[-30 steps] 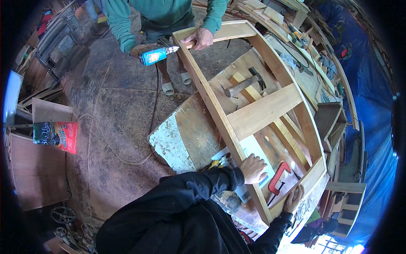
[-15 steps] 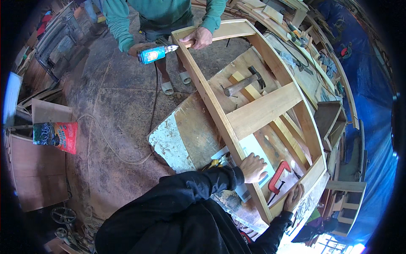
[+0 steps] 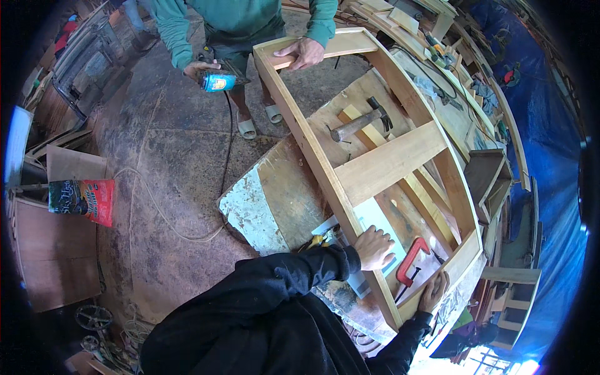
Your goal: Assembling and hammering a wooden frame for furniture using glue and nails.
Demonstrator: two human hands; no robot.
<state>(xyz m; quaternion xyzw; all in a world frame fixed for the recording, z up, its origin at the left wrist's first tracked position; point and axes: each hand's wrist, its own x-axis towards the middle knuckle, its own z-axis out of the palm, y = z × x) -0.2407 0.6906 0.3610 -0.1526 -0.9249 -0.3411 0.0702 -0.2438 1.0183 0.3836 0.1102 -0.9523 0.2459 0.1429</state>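
Note:
A curved wooden frame (image 3: 389, 164) with a crosspiece lies over a worktable (image 3: 275, 209). My left hand (image 3: 375, 248) grips its left rail near my end, fingers bent over the top. My right hand (image 3: 434, 292) holds the frame's near end board, fingers over its edge. Inside the frame, close to both hands, lies a red C-clamp (image 3: 410, 262). Farther off, a hammer (image 3: 359, 125) rests across a wood strip. At the far end a co-worker's hand (image 3: 302, 52) lies on the frame; the co-worker's other hand holds a blue corded power tool (image 3: 219, 81).
A power cord (image 3: 227, 150) hangs from the tool to the floor. Wood scraps and tools crowd a bench (image 3: 431, 75) on the right, before a blue tarp (image 3: 553, 237). On the left, a red and green bag (image 3: 84, 200) sits on a brown panel box (image 3: 57, 256).
The co-worker's power tool has drawn back left from the frame's far corner and turned. The co-worker's other hand has shifted slightly on the frame's far end. My hands stay put.

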